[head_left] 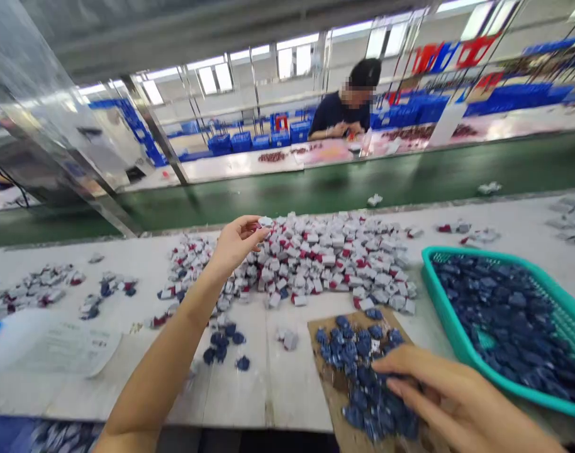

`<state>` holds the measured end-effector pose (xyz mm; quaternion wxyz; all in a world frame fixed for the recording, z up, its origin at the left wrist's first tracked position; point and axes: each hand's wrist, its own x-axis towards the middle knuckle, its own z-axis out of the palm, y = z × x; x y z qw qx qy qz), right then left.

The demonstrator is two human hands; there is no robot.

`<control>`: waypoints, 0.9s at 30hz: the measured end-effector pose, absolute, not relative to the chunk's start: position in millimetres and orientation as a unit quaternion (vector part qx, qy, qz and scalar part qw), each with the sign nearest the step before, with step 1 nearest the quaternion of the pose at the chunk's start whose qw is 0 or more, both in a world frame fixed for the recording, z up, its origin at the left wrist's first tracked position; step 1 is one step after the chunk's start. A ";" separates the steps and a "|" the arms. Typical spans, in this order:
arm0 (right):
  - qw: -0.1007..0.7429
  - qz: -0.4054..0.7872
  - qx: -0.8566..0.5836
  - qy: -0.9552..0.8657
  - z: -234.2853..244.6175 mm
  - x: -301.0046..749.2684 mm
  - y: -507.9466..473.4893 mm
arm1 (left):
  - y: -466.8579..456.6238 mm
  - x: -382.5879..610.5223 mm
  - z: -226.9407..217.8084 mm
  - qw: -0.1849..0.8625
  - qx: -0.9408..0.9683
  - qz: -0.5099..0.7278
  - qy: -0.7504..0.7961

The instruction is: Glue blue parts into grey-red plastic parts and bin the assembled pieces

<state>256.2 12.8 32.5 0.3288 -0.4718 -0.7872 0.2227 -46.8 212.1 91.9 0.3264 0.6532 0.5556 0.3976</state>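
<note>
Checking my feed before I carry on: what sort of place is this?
Probably a factory sorting line: a long workbench heaped with small white-and-red parts, a teal basket of blue parts, and blue crates beyond.

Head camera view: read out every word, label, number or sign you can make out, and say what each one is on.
No text is legible.
The printed paper sheet on the bench: lines of print, too blurred to read.
The red and blue panels high in the background: markings, if any, too blurred to read.

Small white-and-red piece (pixel 265 221) was pinched above loose heap of matching pieces (pixel 325 264); dark blue pieces (pixel 363 377) lay clustered on cardboard sheet (pixel 326 371) near bench (pixel 268 390) front edge.
</note>
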 end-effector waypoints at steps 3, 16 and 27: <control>0.322 0.209 -0.480 -0.789 32.5 253.2 11.4 | 138.3 -38.6 74.1 0.440 0.588 0.450 0.509; 0.191 0.082 -0.474 -0.856 16.1 256.1 1.3 | 17.5 -5.6 8.5 0.720 0.260 0.453 0.457; 0.315 0.106 -0.515 -0.790 53.6 228.7 -0.7 | 10.4 18.8 27.4 0.774 0.131 0.454 0.421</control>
